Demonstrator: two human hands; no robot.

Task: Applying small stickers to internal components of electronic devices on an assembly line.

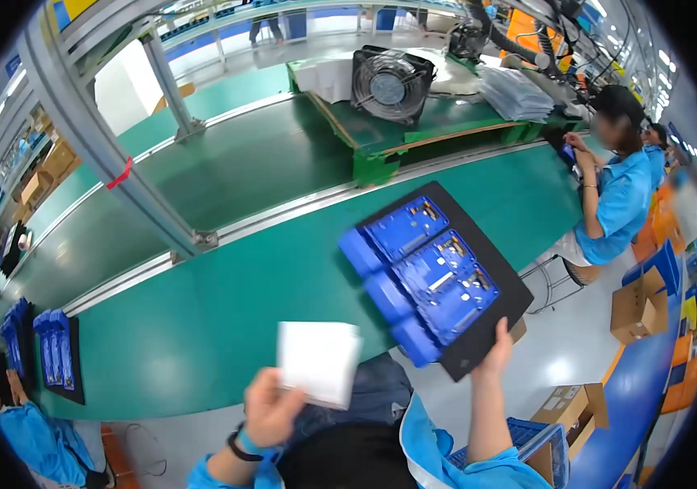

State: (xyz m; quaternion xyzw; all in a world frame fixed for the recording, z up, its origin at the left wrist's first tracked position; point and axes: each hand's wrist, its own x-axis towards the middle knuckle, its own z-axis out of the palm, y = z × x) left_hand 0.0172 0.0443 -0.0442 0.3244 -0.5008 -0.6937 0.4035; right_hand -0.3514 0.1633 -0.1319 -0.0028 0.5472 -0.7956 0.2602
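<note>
In my left hand [271, 407] is a small stack of white square sheets [318, 363], pinched between thumb and fingers above the bench's near edge. My right hand [493, 352] grips the near right corner of a flat black tray [505, 287]. Blue plastic housings [446, 285] lie side by side on that tray, their open inner sides up, with small parts showing inside. The tray is tilted over the green bench and sticks out past its near edge. Whether its far side touches the bench I cannot tell.
The green bench [202, 326] runs left to right before me. More blue housings [57, 350] lie on a black tray at the far left, near a person's hand. A fan [392, 84] stands on a raised shelf behind. A co-worker [617, 187] sits at right. Cardboard boxes [640, 308] stand on the floor.
</note>
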